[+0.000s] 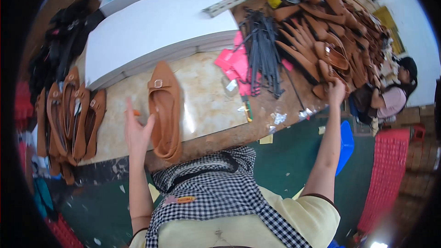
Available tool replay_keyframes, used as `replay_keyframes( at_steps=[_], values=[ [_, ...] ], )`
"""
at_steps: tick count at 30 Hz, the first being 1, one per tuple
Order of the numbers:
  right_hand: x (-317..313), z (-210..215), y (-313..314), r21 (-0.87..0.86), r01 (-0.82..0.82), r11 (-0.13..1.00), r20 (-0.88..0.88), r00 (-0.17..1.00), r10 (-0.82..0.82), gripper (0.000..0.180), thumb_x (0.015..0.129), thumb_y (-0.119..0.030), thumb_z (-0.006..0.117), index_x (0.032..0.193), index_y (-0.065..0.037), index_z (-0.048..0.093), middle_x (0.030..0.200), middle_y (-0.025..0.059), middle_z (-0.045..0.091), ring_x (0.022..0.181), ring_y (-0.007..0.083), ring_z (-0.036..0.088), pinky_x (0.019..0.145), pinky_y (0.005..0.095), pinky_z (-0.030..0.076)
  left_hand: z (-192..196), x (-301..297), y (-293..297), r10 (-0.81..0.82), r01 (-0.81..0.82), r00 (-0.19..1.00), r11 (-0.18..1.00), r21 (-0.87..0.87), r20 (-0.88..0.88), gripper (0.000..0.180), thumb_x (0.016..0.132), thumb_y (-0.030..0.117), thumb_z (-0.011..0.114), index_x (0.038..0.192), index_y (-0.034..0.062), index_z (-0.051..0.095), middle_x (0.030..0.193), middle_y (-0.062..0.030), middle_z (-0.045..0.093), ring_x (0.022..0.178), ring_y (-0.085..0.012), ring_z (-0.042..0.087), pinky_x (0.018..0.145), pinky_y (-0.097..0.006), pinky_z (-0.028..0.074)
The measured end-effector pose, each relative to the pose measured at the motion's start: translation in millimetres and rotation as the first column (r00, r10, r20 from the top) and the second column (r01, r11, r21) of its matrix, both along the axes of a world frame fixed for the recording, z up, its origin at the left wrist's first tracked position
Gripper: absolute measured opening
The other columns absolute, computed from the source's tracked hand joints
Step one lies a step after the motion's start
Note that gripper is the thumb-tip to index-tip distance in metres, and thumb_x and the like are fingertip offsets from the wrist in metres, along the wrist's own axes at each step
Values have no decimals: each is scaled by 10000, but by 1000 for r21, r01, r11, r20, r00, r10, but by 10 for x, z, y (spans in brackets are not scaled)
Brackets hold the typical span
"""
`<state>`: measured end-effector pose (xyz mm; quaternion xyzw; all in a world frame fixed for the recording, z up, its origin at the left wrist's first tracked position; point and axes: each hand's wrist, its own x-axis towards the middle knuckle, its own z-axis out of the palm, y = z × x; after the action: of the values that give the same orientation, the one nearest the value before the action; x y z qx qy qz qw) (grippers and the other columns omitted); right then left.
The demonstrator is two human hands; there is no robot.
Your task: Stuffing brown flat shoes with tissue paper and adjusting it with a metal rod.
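Observation:
A brown pointed flat shoe (164, 110) with a square buckle on its bow lies on the marbled tabletop, toe pointing away from me. Just left of it is my left hand (138, 133), thumb and fingers apart, holding nothing. Its thumb is close to the shoe's side; whether they touch I cannot tell. Far to the right my right arm is stretched out. My right hand (336, 93) has its fingers closed over a brown shoe (325, 71) at the near edge of a big heap of similar shoes (340, 27). Part of that shoe is hidden by the hand.
Several brown shoes (69, 115) stand together at the left edge. A thick stack of white paper (161, 23) fills the back, with a metal ruler (239, 1) on it. Dark thin strips (264, 55) and pink tags (234, 64) lie mid-table. Another person (394, 92) sits at far right.

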<state>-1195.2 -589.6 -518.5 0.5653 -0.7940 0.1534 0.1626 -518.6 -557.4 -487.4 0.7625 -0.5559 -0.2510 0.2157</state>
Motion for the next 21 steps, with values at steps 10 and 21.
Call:
replay_keyframes(
  at_steps=[10, 21],
  values=[
    [3970, 573, 62, 85, -594, 800, 619, 660, 425, 253, 897, -184, 602, 1047, -15, 489, 763, 277, 627, 721, 462, 628, 629, 558, 488, -346, 374, 137, 113, -422, 591, 887, -186, -799, 424, 914, 46, 546, 1321, -72, 527, 964, -13, 642, 763, -45, 548, 648, -191, 434],
    [4641, 508, 102, -155, -678, 719, 943, 116, 312, 275, 949, -223, 586, 1106, -23, 691, 898, 134, 713, 801, 201, 684, 681, 346, 522, 221, 328, 465, -118, -78, 388, 984, -160, -914, 455, 979, 109, 453, 1431, 69, 437, 1267, -161, 609, 506, -119, 590, 482, -219, 488]
  ],
)
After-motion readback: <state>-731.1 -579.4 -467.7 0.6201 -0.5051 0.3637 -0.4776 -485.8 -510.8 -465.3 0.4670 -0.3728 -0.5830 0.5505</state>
